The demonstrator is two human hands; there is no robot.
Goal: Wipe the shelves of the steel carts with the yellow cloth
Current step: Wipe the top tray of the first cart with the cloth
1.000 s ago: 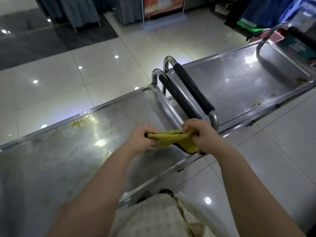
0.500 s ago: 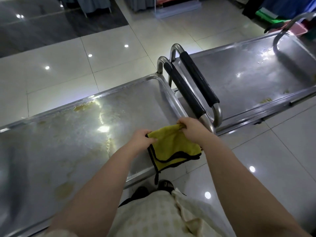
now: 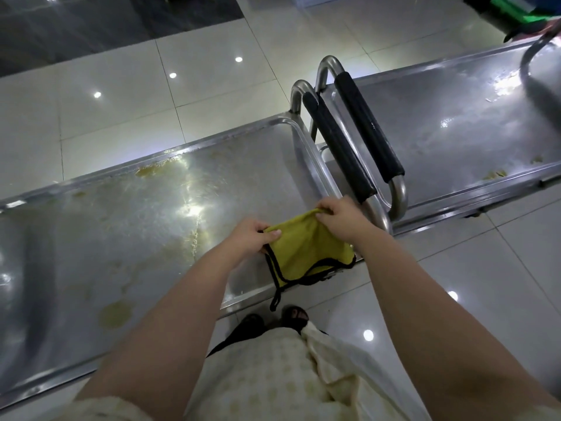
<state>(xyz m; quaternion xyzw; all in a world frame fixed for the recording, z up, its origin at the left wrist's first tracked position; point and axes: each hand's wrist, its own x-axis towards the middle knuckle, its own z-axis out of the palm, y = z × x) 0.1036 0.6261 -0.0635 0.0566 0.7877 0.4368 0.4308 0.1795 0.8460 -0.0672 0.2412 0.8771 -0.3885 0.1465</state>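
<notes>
A yellow cloth [image 3: 306, 250] with black edging hangs spread between both hands, above the near right corner of the left steel cart's top shelf [image 3: 127, 238]. My left hand [image 3: 255, 237] pinches its upper left corner, and my right hand [image 3: 340, 218] grips its upper right edge. The left shelf carries yellowish stains and smears. A second steel cart [image 3: 455, 129] stands to the right, with a few yellow crumbs near its front rim.
Two black-padded push handles [image 3: 353, 144] stand side by side between the carts. A curved steel handle [image 3: 534, 53] rises at the right cart's far end. Glossy tiled floor lies around the carts. My feet [image 3: 273, 319] are against the left cart's front rim.
The bunched cloth has been pulled open and now hangs flat between my hands. The view has tipped further down toward the cart.
</notes>
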